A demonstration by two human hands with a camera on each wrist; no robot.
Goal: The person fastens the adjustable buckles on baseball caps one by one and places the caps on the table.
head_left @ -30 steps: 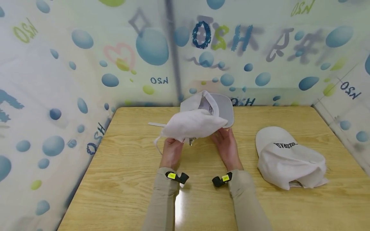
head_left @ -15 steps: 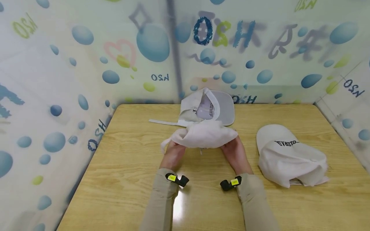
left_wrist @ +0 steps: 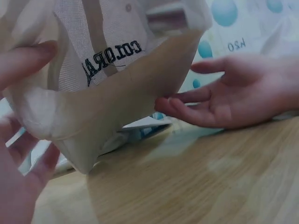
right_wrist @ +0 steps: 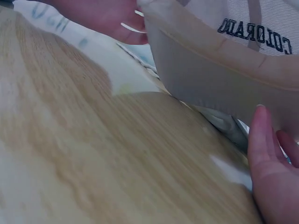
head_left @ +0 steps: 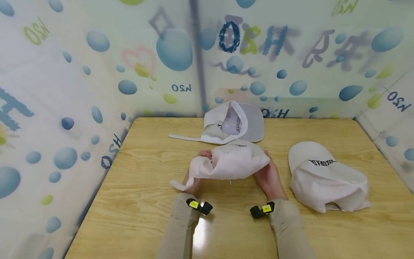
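Observation:
Above the table a white cap (head_left: 239, 163) is held between both hands, its loose strap (head_left: 179, 185) hanging at the left. My left hand (head_left: 195, 184) grips the left side, with the thumb on the cloth and fingers beneath in the left wrist view. The right hand (head_left: 270, 180) holds the opposite edge; in the right wrist view its thumb (right_wrist: 260, 135) lies against the brim (right_wrist: 205, 74), other fingers behind. Dark COLORADO lettering (left_wrist: 112, 56) shows through inside the crown. Just behind lies a second white cap (head_left: 216, 118), hollow side showing, its strap stretched left.
A third white cap (head_left: 326, 176) with COLORADO lettering lies on the wooden table (head_left: 136, 201) at the right. A patterned wall sheet (head_left: 174, 50) encloses the back and sides. Dark wrist cameras (head_left: 200, 207) are strapped to both sleeves.
The held cap has come down and toward the person, away from the cap behind, and its top has turned more into view. The left fingers now show over its left edge.

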